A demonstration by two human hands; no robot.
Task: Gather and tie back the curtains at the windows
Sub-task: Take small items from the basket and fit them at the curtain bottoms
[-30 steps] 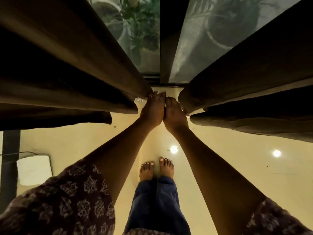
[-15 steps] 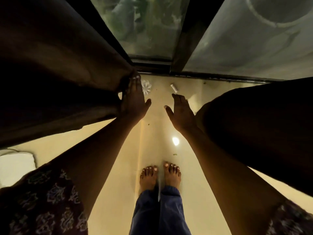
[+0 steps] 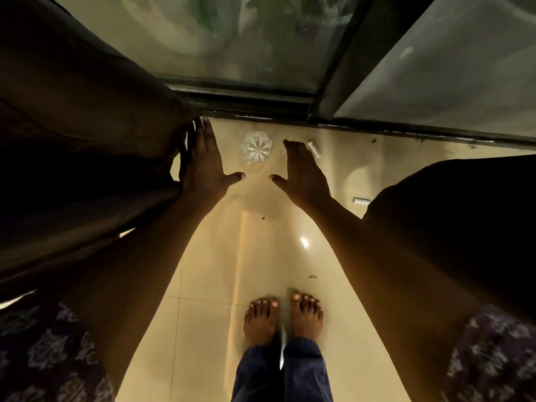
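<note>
With both curtains parted, I see my two flat hands spread over the floor by the window.

Left hand, fingers straight, presses the left curtain at the left of the frame; right hand, fingers wide, holds nothing, near the right curtain at the right edge. Between the hands a cut-glass dish lies on the tiled floor, below the window frame; two small white tubes lie just right of my right hand.

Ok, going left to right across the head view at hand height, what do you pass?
Left curtain → left hand with fingers straight against it → glass dish on the floor → right hand, open → small white tube → right curtain.
</note>
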